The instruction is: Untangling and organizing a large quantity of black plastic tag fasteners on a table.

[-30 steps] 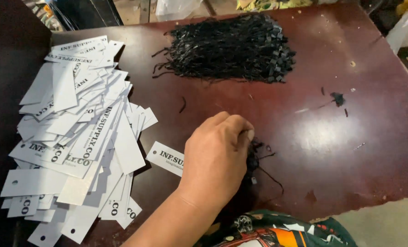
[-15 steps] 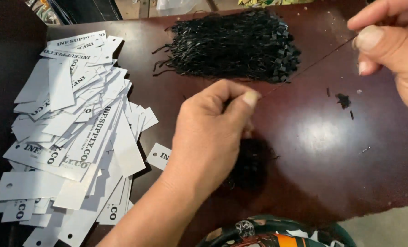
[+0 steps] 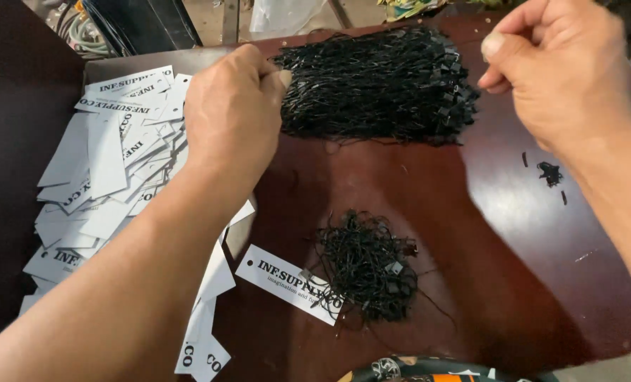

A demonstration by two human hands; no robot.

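Observation:
My left hand (image 3: 234, 117) reaches over the table, its thumb and fingers pinched on the left edge of a big bundle of black strings (image 3: 379, 81). My right hand (image 3: 559, 74) hovers at the bundle's right end with thumb and forefinger pressed together; a thin string in that pinch cannot be made out against the bundle. Nearer to me lies a small tangled pile of black strings (image 3: 365, 265), touching one white printed tag (image 3: 283, 279).
A heap of white card tags (image 3: 110, 177) spreads over the left side of the dark red table (image 3: 513, 233). Small black scraps (image 3: 549, 173) lie at the right. Patterned cloth (image 3: 414, 371) shows at the near edge.
My left hand has left the small string pile and moved up to the big bundle. My right hand has come into view at the upper right and shifted left toward the bundle.

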